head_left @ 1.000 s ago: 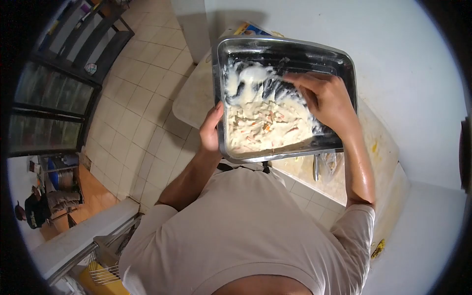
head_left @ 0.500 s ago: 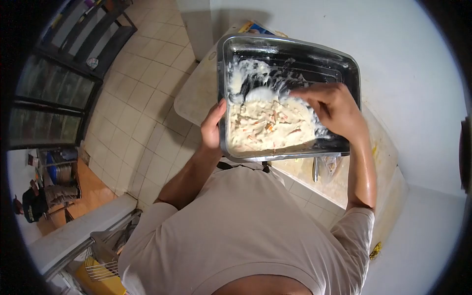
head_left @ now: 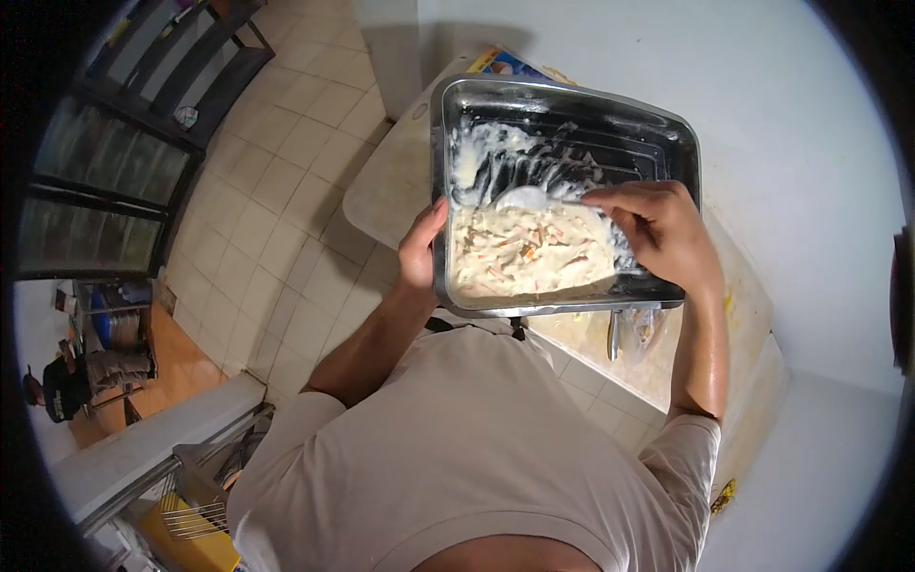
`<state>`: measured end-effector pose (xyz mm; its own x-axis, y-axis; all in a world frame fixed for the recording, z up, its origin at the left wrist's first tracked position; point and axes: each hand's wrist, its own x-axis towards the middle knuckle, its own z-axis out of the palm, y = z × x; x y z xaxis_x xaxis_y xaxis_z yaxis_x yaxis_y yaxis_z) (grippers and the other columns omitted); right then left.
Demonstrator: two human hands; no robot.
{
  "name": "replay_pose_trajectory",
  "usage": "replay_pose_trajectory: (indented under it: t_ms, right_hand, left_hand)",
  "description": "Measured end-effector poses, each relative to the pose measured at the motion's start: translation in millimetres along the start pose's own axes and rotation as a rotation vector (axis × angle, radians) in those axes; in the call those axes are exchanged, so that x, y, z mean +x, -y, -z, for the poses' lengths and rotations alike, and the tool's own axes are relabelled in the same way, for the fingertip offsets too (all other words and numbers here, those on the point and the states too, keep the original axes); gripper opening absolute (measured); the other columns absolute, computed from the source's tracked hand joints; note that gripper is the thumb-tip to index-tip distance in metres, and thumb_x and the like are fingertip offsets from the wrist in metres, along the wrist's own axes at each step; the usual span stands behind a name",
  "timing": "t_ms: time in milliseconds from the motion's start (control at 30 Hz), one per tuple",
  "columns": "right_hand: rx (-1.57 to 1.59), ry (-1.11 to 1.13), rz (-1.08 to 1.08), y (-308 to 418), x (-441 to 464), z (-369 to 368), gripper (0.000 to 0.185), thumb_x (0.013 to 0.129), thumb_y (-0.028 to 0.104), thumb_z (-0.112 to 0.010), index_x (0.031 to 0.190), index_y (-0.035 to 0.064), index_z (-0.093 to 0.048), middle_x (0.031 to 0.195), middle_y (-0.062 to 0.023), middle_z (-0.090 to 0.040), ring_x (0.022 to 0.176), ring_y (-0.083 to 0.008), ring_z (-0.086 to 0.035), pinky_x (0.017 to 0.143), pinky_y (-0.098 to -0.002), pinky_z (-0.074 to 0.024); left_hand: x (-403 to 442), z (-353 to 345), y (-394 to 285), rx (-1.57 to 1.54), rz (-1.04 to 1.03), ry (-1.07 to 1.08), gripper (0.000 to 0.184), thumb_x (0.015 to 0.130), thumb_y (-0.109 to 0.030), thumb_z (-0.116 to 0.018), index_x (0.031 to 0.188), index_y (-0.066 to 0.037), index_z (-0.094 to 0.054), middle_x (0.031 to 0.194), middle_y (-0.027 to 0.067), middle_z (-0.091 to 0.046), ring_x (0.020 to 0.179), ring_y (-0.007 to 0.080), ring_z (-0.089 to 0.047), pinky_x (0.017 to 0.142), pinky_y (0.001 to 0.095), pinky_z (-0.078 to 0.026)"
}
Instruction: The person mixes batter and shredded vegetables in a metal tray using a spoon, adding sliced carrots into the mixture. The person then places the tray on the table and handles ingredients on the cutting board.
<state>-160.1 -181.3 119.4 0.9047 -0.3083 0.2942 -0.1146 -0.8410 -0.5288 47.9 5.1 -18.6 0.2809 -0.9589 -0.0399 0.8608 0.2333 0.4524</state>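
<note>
A dark rectangular metal baking pan [head_left: 691,143] is tilted in front of my chest. Creamy salad-like mix [head_left: 534,253] with orange-red shreds fills the part nearest me, and white smears streak the bare bottom farther off. My left hand [head_left: 420,250] grips the pan's left side, thumb over the rim. Inside the pan, my right hand [head_left: 667,229] pinches the handle of a spoon [head_left: 522,198]. The spoon's whitish bowl lies at the far edge of the mix; its handle is mostly hidden by my fingers.
Beneath the pan is a pale table [head_left: 381,195], bearing a blue-yellow packet [head_left: 510,63] and a clear plastic bag [head_left: 643,329] beside a metal utensil [head_left: 614,336]. A white wall [head_left: 791,191] stands close on the right. A wire rack [head_left: 195,515] is at lower left.
The spoon has moved slightly toward me, against the mix. The mix's far edge now sits a little nearer me, and the pan appears slightly lower and further right in view.
</note>
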Motion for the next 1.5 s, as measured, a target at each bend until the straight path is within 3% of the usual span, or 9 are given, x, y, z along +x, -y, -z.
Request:
replay_pose_trajectory:
  t_ms: [167, 400, 533, 633, 867, 967, 1100, 1367, 1500]
  right_hand:
    - [-0.141, -0.194, -0.177, 4.1, 9.0, -1.4, 0.034, 0.080, -0.009, -0.063, 0.109, 0.0045, -0.075, 0.096, -0.0177, -0.074, 0.080, -0.0334, -0.072, 0.070, -0.0376, -0.0571]
    - [0.013, 0.041, 0.026, 3.5, 2.9, 1.5, 0.029, 0.085, -0.007, -0.063, 0.108, 0.0038, -0.075, 0.097, -0.0176, -0.074, 0.082, -0.0330, -0.072, 0.070, -0.0382, -0.0566]
    - [0.002, -0.124, -0.121, 8.6, 10.5, 5.8, 0.027, 0.086, -0.007, -0.063, 0.108, 0.0047, -0.075, 0.096, -0.0175, -0.074, 0.082, -0.0325, -0.072, 0.071, -0.0372, -0.0564]
    - [-0.087, -0.168, -0.019, 4.2, 14.6, -4.3, 0.028, 0.087, -0.008, -0.062, 0.108, 0.0059, -0.075, 0.095, -0.0169, -0.075, 0.077, -0.0317, -0.071, 0.068, -0.0357, -0.0551]
    - [0.128, 0.091, -0.081, 1.3, 1.1, -11.4, 0.017, 0.087, -0.005, -0.063, 0.098, 0.0015, -0.074, 0.071, -0.0183, -0.066, 0.054, -0.0279, -0.059, 0.056, -0.0370, -0.0446]
    - [0.170, 0.136, -0.174, 15.6, -2.8, -1.0, 0.021, 0.087, -0.011, -0.059, 0.101, -0.0014, -0.073, 0.082, -0.0155, -0.072, 0.068, -0.0220, -0.067, 0.062, -0.0318, -0.0477]
    - [0.217, 0.039, -0.133, 28.9, -12.7, 6.9, 0.021, 0.087, -0.011, -0.059, 0.100, -0.0013, -0.073, 0.079, -0.0159, -0.071, 0.065, -0.0229, -0.066, 0.060, -0.0321, -0.0476]
    - [0.118, -0.063, 0.048, 42.1, -26.7, 13.0, 0.019, 0.087, -0.007, -0.063, 0.100, 0.0004, -0.074, 0.081, -0.0159, -0.072, 0.069, -0.0296, -0.070, 0.058, -0.0357, -0.0521]
    - [0.025, -0.095, 0.054, 54.2, -33.5, 31.7, 0.018, 0.089, -0.004, -0.065, 0.103, -0.0001, -0.075, 0.078, -0.0141, -0.071, 0.061, -0.0222, -0.064, 0.056, -0.0307, -0.0477]
  left_hand:
    - [1.4, -8.4, -1.8, 0.023, -0.028, 0.047, 0.046, 0.105, -0.030, -0.042, 0.138, 0.001, -0.053, 0.133, 0.0146, -0.062, 0.119, 0.0241, -0.062, 0.103, 0.0384, -0.047]
    - [-1.4, -4.4, -2.3, -0.004, 0.001, 0.057, 0.047, 0.105, -0.030, -0.041, 0.138, 0.001, -0.052, 0.133, 0.0151, -0.062, 0.119, 0.0241, -0.062, 0.104, 0.0382, -0.046]
    - [-0.6, -7.5, -1.3, 0.032, -0.031, 0.060, 0.047, 0.105, -0.030, -0.041, 0.138, 0.001, -0.053, 0.133, 0.0156, -0.062, 0.119, 0.0244, -0.062, 0.104, 0.0388, -0.047]
    - [1.2, -9.0, -1.7, 0.039, -0.037, 0.074, 0.047, 0.105, -0.030, -0.041, 0.138, 0.001, -0.052, 0.132, 0.0157, -0.062, 0.118, 0.0246, -0.062, 0.104, 0.0391, -0.047]
    - [-0.5, -1.6, -2.1, 0.048, -0.025, 0.047, 0.052, 0.105, -0.034, -0.041, 0.142, 0.001, -0.048, 0.138, 0.0191, -0.058, 0.124, 0.0309, -0.060, 0.107, 0.0444, -0.046]
    - [-1.9, -4.2, -2.1, 0.038, -0.020, 0.024, 0.055, 0.104, -0.036, -0.041, 0.144, 0.002, -0.046, 0.141, 0.0206, -0.056, 0.126, 0.0335, -0.058, 0.109, 0.0470, -0.046]
    - [-5.6, -21.9, -2.2, 0.032, -0.020, -0.059, 0.044, 0.104, -0.032, -0.043, 0.134, -0.002, -0.055, 0.126, 0.0134, -0.065, 0.113, 0.0257, -0.065, 0.100, 0.0394, -0.051]
    - [-4.1, -19.3, 1.7, 0.002, -0.029, -0.020, 0.043, 0.103, -0.033, -0.045, 0.132, -0.003, -0.057, 0.122, 0.0140, -0.067, 0.111, 0.0263, -0.065, 0.098, 0.0410, -0.051]
    - [-3.6, -16.4, 2.4, -0.016, -0.031, 0.007, 0.047, 0.103, -0.035, -0.045, 0.136, -0.002, -0.054, 0.129, 0.0151, -0.064, 0.116, 0.0269, -0.063, 0.102, 0.0415, -0.049]
